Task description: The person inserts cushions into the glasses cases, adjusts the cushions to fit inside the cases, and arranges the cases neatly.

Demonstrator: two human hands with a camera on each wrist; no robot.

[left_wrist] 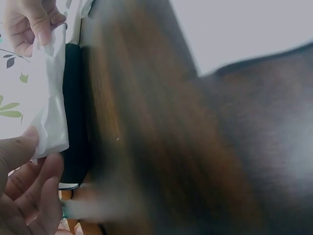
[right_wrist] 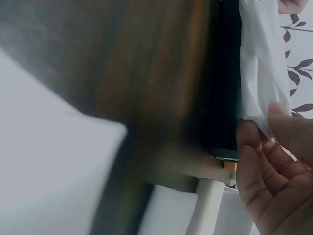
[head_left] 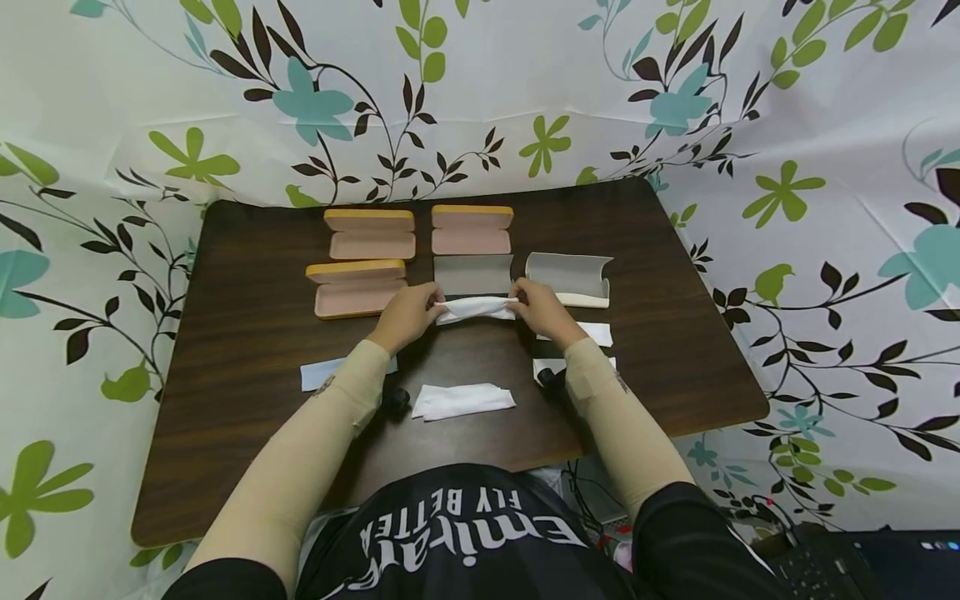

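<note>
Each hand has one end of a narrow folded white cloth (head_left: 477, 309) pinched between thumb and fingers: the left hand (head_left: 409, 317) its left end, the right hand (head_left: 545, 310) its right. The strip hangs across the front of an open grey-lined case (head_left: 473, 274); I can't tell whether it touches it. To my mind, folding neatly calls for light, even tension, the ends level and the layers squared, since the cloth looks wrinkled and a harder pull at one side could twist it. A second grey-lined case (head_left: 567, 271) stands open to the right; three pink-lined cases lie open at the back and left. Nearer the person are another folded white cloth (head_left: 462, 402) and, partly under the left forearm, a pale blue cloth (head_left: 321, 374).
</note>
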